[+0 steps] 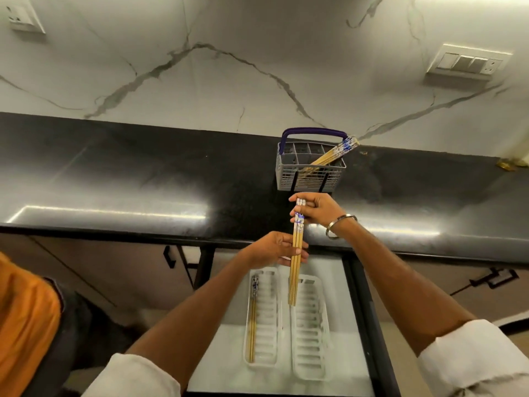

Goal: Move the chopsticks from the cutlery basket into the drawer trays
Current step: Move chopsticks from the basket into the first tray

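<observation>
Head view shows the job partly done. One pair of chopsticks (pixel 252 319) already lies along the left edge of the left tray (pixel 262 319) in the open drawer (pixel 226 356). Several more chopsticks (pixel 333 154) lean in the basket (pixel 309 173) on the counter (pixel 114 179), just behind the drawer, their patterned tops tilted to the right past the basket's handle. A held pair (pixel 295 262) is in transit, hanging in the air above the gap between the left tray and the right tray (pixel 310 333), tips toward the drawer's near end and not yet touching either tray. By my reading, the right tray holds nothing so far, so the held pair and the basket's remainder are what is left.

The right hand (pixel 317 210) reaches forward over the drawer's far edge and pinches the patterned top ends of the held pair between thumb and fingers. The left hand (pixel 276 249) comes in from the drawer's left side, fingers wrapped around the middle of the same pair, steadying and aligning it. Both forearms extend over the drawer, sleeves rolled back.
</observation>
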